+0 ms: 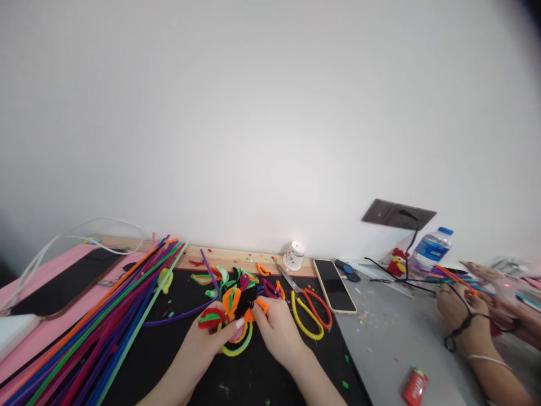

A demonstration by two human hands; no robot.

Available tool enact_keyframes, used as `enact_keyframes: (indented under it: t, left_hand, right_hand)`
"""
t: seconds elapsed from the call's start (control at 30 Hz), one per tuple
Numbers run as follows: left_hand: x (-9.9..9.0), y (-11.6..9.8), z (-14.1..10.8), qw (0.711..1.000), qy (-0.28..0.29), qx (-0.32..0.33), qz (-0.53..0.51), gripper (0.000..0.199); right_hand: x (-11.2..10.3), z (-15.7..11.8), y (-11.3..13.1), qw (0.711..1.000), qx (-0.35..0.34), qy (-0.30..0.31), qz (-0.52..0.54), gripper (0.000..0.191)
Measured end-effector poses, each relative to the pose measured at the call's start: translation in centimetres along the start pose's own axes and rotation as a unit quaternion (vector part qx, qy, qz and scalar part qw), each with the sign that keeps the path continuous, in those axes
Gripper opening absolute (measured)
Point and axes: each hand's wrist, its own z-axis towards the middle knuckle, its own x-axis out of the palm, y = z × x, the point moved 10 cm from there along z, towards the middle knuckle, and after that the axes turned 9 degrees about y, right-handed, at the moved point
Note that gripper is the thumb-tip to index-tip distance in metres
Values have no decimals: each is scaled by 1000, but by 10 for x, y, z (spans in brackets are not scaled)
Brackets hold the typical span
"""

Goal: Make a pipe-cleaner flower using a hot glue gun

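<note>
Fuzzy pipe cleaners bent into a bundle of loops (pixel 230 301) in orange, black, red, green and yellow are held between my two hands, over a black mat (pixel 169 366). My left hand (pixel 207 335) pinches the lower left of the bundle, thumb across its front. On the other side, my right hand (pixel 279 330) is closed on the orange and black part, some fingers hidden. Just behind lie several multicoloured pipe-cleaner loops (pixel 222 274). Scissors (pixel 301 293) with one yellow and one orange handle rest to the right of my right hand.
Long pipe cleaners (pixel 127 299) lie in a sheaf at left, beside a phone (pixel 70 282) and white cable. Behind stands an upturned paper cup (pixel 294 255). Rightward are another phone (pixel 335 286), a red lighter (pixel 415 387), a bottle (pixel 430 251) and another person's hands (pixel 460 316).
</note>
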Motion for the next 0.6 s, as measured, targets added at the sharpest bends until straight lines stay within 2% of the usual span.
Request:
enact_keyframes:
  t: [0.3,0.4,0.47,0.6]
  left_hand:
    - [-1,-1,3,999,22,32,7,34]
    - [-1,8,4,1000,24,-2,-13,31]
    - [0,15,3,998,22,-44,-44,36]
    - [0,11,-3,996,-2,-67,-60,36]
  right_hand:
    - [4,-3,1,997,-9,-20,-70,27]
    - [1,-3,0,996,0,-39,-81,27]
    - [-2,-3,-2,994,11,-56,-88,26]
    - [-5,-5,-6,995,26,-73,-70,26]
